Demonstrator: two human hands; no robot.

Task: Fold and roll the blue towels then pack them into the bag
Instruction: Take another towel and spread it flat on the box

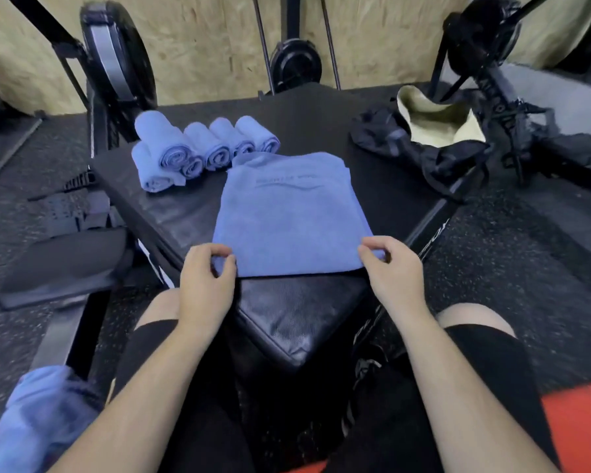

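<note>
Head view, the only one. Left hand [207, 274] curled, thumb and forefinger pinching the near left corner of the flat blue towel [290, 216]. Right hand [393, 268] likewise curled, pinching the near right corner, other fingers [398, 249] loosely bent above the cloth. Both grips narrow, holding only the towel's edge.

Stretching away from the fingertips across the black padded bench [287, 312]: that same towel, folded into a neat rectangle, lying flat, not yet rolled.

Beyond the left fingers and a little to their left, at the far end of the bench: a cluster of rolled towels [198, 148], about six, lying side by side with one resting on top, just beside the far edge of the flat towel.

Beyond the right fingers and off to their right: the black bag [389, 138], mouth open, pale lining showing, no towel visible inside.

Behind the left wrist, low beside the left forearm: a loose heap of blue cloth [38, 414], blurred, likely more towels waiting.

Judged progress: roughly midway. Several rolls done, one towel folded and probably about to be rolled from the near edge, a heap apparently to fold, all packing to come.
</note>
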